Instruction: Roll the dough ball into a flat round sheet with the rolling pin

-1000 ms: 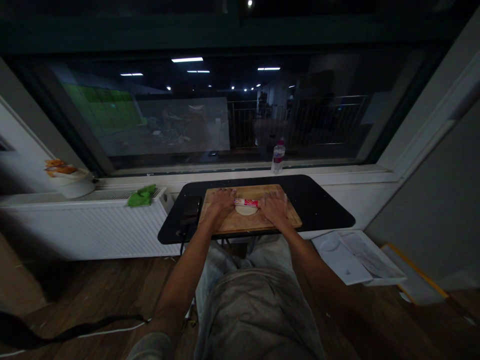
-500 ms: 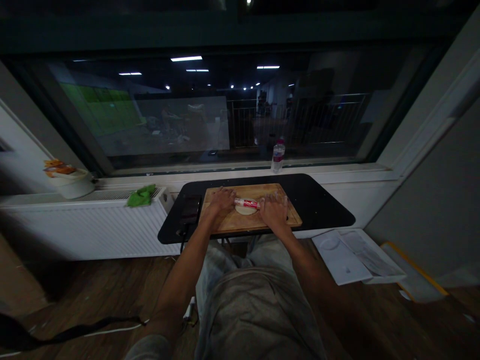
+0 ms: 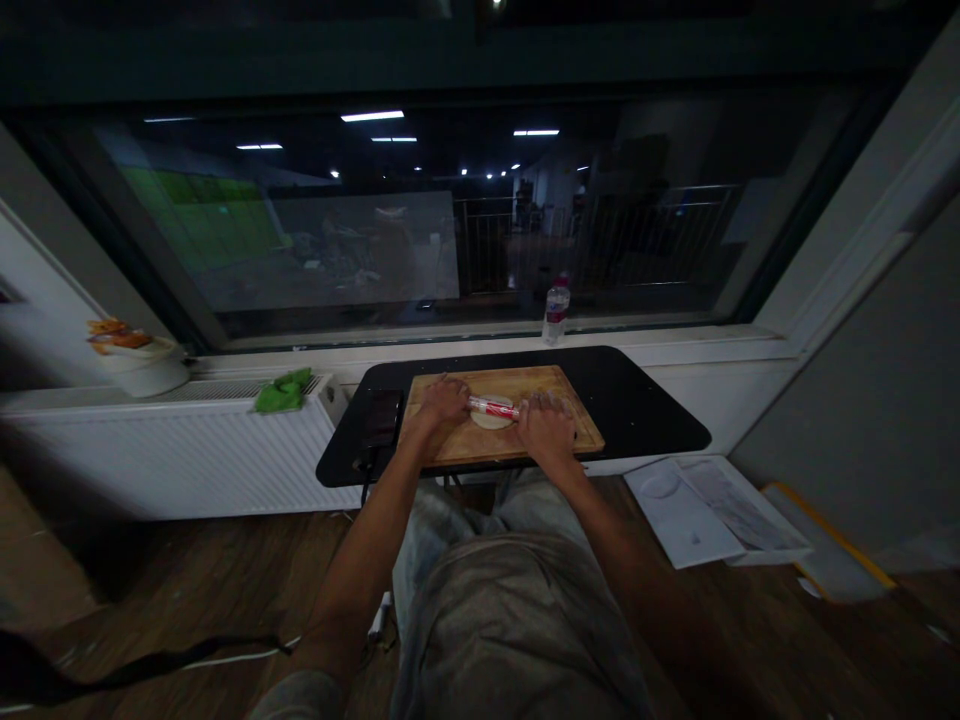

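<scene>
Left hand (image 3: 445,401) at nine o'clock, right hand (image 3: 547,425) at three curled round red-labelled tube (image 3: 493,407); seemed light, stiff, best held by ends.

Left hand (image 3: 448,400) curled, right hand (image 3: 547,420) likewise

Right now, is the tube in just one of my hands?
No, your left hand and right hand hold opposite ends of the tube.

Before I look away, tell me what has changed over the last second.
The tube rolled slightly nearer over the dough, most at its right end, with the right hand. Nothing was let go: the left hand still holds the other end; the board and bottle stayed put.
</scene>
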The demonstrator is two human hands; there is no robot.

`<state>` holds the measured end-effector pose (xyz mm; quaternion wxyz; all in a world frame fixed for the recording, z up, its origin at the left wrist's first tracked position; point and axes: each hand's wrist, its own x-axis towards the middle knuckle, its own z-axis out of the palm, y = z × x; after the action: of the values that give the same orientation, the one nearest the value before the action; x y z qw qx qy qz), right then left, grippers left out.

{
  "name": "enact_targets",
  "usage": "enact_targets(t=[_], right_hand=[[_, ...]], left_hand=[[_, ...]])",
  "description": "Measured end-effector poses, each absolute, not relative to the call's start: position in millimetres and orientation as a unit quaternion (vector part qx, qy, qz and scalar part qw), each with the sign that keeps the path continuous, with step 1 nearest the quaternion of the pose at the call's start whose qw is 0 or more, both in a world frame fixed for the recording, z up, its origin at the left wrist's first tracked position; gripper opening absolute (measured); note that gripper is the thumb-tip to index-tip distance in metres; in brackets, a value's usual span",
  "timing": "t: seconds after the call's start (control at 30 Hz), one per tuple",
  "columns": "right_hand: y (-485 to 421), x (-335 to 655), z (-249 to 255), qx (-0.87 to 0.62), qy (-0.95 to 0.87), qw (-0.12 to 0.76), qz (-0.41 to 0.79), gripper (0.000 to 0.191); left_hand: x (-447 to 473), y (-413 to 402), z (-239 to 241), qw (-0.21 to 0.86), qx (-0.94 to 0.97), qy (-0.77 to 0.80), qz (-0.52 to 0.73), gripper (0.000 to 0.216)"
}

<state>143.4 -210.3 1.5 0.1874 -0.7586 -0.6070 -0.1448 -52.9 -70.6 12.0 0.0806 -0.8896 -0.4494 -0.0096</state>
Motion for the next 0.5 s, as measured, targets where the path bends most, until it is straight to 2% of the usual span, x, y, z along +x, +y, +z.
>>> enact_targets(t=[0.5], right_hand=[[-227,138,-17,-0.728,-0.625,0.219,-0.177,0.053]], left_hand=[[-54,-67,8,0.079,-0.893,-0.444,-0.015,0.033]])
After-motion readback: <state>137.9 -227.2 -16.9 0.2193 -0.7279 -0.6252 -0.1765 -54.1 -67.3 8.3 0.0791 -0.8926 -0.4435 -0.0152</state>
